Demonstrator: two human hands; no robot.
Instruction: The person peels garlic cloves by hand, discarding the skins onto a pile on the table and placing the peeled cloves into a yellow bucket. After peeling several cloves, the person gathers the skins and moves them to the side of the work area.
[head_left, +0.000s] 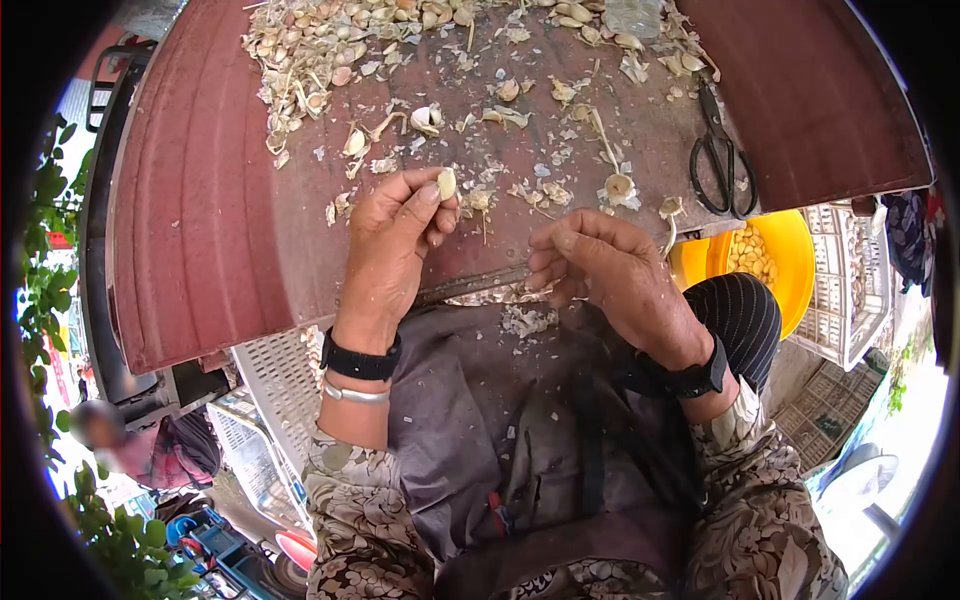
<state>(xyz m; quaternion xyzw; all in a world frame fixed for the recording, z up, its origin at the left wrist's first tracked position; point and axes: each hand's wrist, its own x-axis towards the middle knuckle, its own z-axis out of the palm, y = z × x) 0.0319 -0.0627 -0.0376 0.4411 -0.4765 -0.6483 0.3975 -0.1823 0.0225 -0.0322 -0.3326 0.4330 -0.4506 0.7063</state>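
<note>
Between the thumb and fingers of my left hand is a pale, peeled garlic clove, held just above the table's front part. My right hand hovers over the table edge with its fingers curled and the thumb against the forefinger; whether anything small is pinched there is hidden. Beyond my hands, a partly opened garlic bulb and a loose clove lie among scraps of papery skin. A dry stem with its root disc rests ahead of my right hand.
A heap of garlic cloves covers the table's far left. Black scissors lie at the right. Below them stands a yellow bowl with peeled cloves, beside a white plastic crate. Another person is at the left.
</note>
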